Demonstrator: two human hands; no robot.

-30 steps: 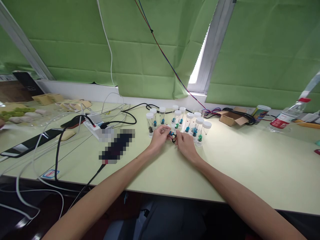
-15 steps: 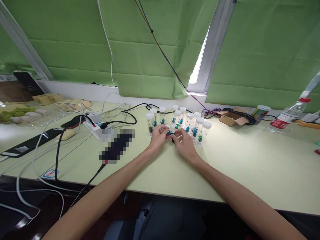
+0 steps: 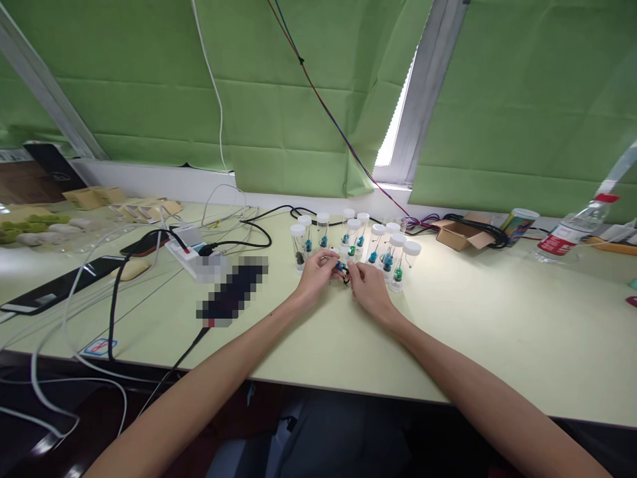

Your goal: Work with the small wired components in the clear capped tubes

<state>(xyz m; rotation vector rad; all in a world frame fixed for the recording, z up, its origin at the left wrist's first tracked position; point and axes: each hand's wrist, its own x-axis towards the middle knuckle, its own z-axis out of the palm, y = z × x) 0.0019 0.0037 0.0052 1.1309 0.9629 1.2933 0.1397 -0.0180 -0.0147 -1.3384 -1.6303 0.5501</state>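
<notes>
Both hands meet over the table just in front of a group of clear capped vials. The fingers of my left hand (image 3: 317, 273) are closed on a small blue-and-black part (image 3: 342, 267), partly hidden by the fingertips. Thumb and fingers of my right hand (image 3: 369, 285) pinch the right end of that same part, where a dark thin piece hangs below. Behind the fingers stands a white-capped vial (image 3: 352, 239) with a green item inside. More such vials hold blue or green pieces with wires, including one vial (image 3: 397, 269) to the right and one vial (image 3: 298, 249) to the left.
A power strip (image 3: 192, 255) with plugs and white cables (image 3: 79, 279) occupies the left side, near a black phone-like device (image 3: 64, 284). An open cardboard box (image 3: 462, 236), a printed can (image 3: 520, 226) and a red-labelled bottle (image 3: 567, 232) stand at the back right of the table (image 3: 472, 332).
My right fingers have curled more tightly and shifted slightly on the small part, showing more of its dark end. My left hand stays nearly in place.
</notes>
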